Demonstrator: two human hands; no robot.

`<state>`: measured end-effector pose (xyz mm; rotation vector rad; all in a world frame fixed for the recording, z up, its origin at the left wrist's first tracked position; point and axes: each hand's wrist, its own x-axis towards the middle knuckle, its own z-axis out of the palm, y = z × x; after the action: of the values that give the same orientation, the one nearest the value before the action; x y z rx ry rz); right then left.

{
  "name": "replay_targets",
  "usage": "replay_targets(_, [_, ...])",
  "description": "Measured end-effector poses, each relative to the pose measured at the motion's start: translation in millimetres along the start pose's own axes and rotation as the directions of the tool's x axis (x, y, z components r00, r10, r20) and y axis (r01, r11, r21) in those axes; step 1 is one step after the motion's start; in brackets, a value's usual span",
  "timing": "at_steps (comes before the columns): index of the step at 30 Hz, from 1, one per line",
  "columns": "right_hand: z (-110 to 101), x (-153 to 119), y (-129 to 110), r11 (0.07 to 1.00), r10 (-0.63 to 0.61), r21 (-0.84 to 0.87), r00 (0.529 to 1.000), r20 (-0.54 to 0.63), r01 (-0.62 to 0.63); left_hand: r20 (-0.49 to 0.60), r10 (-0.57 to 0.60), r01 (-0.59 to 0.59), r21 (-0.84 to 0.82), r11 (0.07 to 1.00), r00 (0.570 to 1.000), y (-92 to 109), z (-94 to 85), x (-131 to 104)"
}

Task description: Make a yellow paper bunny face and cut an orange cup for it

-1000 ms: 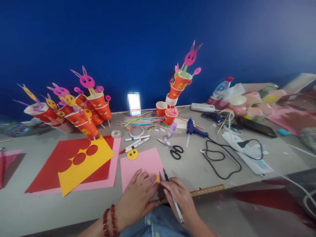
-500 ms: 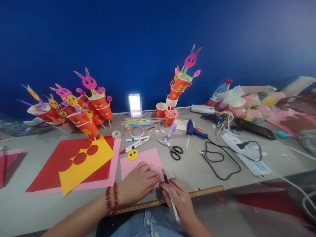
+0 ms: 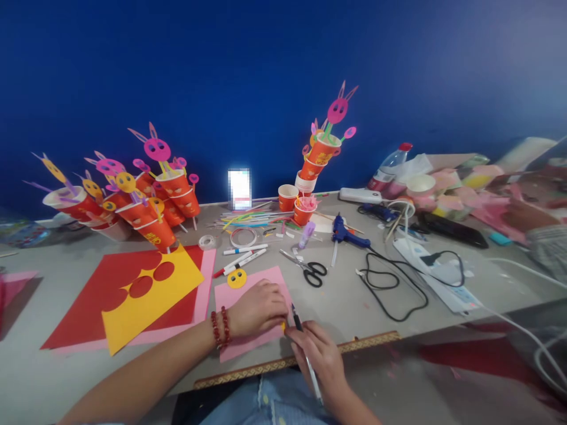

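My right hand (image 3: 321, 357) is closed around a black-and-white pen (image 3: 310, 366), whose dark end points up and away from me. A small yellow paper piece (image 3: 283, 327) shows between its thumb and the curled fingertips of my left hand (image 3: 261, 310); the fingers cover most of it. Under my left hand, which wears red beads at the wrist, lies a sheet of pink paper (image 3: 241, 342). On that sheet's far edge rests a yellow paper circle (image 3: 237, 278) with two eyes. Scissors (image 3: 313, 274) with black handles lie beyond my right hand.
Cut yellow card (image 3: 150, 307) overlaps red paper (image 3: 95, 301) on the left. Decorated cup stacks (image 3: 153, 230) stand behind. Markers (image 3: 245, 261), a blue glue gun (image 3: 349, 235), its cable, and a power strip (image 3: 436, 277) lie around. Another person's hand (image 3: 529, 215) is far right.
My left hand has shifted slightly right and away from me, uncovering more of the pink paper's near edge. My right hand stays almost still with the pen. The other person's hand moved slightly.
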<state>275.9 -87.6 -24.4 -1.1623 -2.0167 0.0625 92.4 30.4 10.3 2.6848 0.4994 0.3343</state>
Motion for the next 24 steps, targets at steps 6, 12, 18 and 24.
replay_targets(6, [1.3, -1.8, 0.2, 1.0, -0.011, 0.004, 0.999, -0.031, 0.011, 0.037, 0.074, -0.075, 0.037, 0.997, 0.997, -4.4, -0.9, 7.9])
replay_targets(12, [2.9, -1.1, 0.9, 1.0, 0.001, -0.008, 0.999, -0.045, -0.001, 0.086, 0.064, -0.073, 0.112, 0.991, 0.994, -5.4, -5.1, 13.3])
replay_targets(18, [-12.9, 1.1, 0.8, 0.977, 0.059, 0.211, 0.992, -0.115, -0.033, 0.081, -0.013, 0.006, 0.078, 0.997, 0.997, -11.8, -4.8, 13.7])
replay_targets(24, [-24.3, 8.9, -1.2, 0.893, 0.286, 0.356, 0.958, 0.025, -0.276, 0.095, -0.026, 0.021, 0.051, 0.998, 0.995, -12.5, -7.1, 13.8])
